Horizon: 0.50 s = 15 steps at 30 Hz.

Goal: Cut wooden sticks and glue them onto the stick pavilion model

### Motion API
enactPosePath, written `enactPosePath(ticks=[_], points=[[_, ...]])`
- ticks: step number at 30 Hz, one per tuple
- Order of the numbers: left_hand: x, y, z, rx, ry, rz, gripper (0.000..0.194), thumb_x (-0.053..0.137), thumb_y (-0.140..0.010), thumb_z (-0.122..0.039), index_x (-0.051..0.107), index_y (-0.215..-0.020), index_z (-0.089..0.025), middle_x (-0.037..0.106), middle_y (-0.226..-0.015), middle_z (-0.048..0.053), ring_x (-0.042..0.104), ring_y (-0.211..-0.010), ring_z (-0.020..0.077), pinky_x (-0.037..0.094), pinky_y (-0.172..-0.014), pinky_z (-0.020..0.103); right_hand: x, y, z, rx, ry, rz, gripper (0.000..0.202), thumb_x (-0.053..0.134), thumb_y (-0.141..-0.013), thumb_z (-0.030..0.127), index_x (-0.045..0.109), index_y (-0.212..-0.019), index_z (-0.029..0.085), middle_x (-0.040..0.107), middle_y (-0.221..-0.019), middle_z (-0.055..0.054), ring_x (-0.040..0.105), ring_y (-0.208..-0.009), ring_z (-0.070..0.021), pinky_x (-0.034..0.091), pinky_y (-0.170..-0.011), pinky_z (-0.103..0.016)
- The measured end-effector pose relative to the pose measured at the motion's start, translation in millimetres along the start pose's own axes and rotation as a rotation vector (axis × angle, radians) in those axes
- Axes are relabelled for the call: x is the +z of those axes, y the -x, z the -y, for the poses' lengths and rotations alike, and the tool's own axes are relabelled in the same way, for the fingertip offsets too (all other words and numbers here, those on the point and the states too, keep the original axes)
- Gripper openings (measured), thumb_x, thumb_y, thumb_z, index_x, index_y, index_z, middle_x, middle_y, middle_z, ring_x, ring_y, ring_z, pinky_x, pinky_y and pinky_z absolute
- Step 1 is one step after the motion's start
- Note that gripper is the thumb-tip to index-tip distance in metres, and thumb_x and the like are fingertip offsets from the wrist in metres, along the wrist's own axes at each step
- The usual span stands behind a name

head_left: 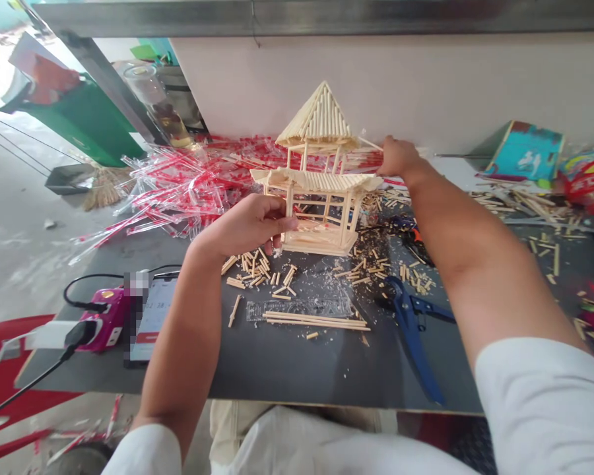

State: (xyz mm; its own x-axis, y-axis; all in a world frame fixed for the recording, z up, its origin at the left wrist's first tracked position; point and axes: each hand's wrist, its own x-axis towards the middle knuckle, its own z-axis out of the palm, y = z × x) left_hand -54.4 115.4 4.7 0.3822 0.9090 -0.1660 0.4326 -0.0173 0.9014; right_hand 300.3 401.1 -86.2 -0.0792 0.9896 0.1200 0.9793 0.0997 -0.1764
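A small pavilion model of pale wooden sticks point(321, 181), with a pointed upper roof and a wider lower roof, stands upright on the dark table. My left hand point(257, 224) grips a corner post at its left side, fingers closed. Right of the upper roof, my right hand point(398, 157) is closed around the end of a thin pale stick point(371, 142), whose other end reaches toward the roof edge. In front of the model lie several long sticks point(317, 320) beside a clear ruler point(297, 307).
Short stick pieces point(250, 267) lie around the model. Blue-handled cutters point(413, 343) rest at the right. Plastic wrappers point(178, 188) pile up at the back left. A phone point(151, 316) and a purple power adapter point(109, 316) sit at the left. A metal bar point(297, 18) crosses above.
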Motion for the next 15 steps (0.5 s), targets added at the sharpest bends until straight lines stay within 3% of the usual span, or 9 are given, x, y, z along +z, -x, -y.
enactPosePath(ticks=[4, 7, 10, 15], points=[[-1.9, 3, -1, 0.017, -0.027, 0.033, 0.021, 0.075, -0.090, -0.034, 0.068, -0.077, -0.019, 0.067, -0.062, 0.001, 0.063, -0.051, 0.0107, 0.053, -0.049, 0.022, 0, 2, -1, -0.025, 0.053, 0.004, 0.078, 0.100, -0.053, 0.012, 0.064, -0.122, 0.002, 0.062, -0.140, -0.033, 0.063, -0.120, -0.0245, 0.038, -0.095, -0.036], [-2.6, 4, -2, 0.023, -0.056, 0.043, 0.019, 0.073, -0.090, -0.029, 0.070, -0.075, -0.018, 0.070, -0.065, 0.003, 0.066, -0.056, 0.0119, 0.054, -0.055, 0.023, -4, 7, -1, -0.029, 0.074, -0.019, 0.056, 0.097, -0.060, 0.017, 0.070, -0.107, 0.000, 0.060, -0.141, -0.036, 0.061, -0.125, -0.0269, 0.037, -0.097, -0.039], [-2.3, 3, -3, 0.021, -0.075, 0.018, 0.020, 0.071, -0.090, -0.030, 0.069, -0.075, -0.017, 0.071, -0.067, 0.005, 0.068, -0.059, 0.0134, 0.056, -0.058, 0.025, -15, 11, -1, -0.033, 0.098, -0.040, 0.035, 0.092, -0.069, 0.020, 0.071, -0.091, 0.003, 0.070, -0.127, -0.031, 0.063, -0.118, -0.0245, 0.038, -0.095, -0.040], [-2.0, 2, -5, 0.034, -0.077, -0.014, 0.025, 0.072, -0.092, -0.035, 0.068, -0.074, -0.017, 0.071, -0.064, 0.005, 0.069, -0.058, 0.0130, 0.056, -0.057, 0.024, -52, 8, 5, -0.082, 0.168, -0.026, 0.041, 0.093, -0.069, 0.029, 0.055, -0.064, 0.016, 0.076, -0.114, -0.022, 0.063, -0.104, -0.0189, 0.038, -0.089, -0.038]])
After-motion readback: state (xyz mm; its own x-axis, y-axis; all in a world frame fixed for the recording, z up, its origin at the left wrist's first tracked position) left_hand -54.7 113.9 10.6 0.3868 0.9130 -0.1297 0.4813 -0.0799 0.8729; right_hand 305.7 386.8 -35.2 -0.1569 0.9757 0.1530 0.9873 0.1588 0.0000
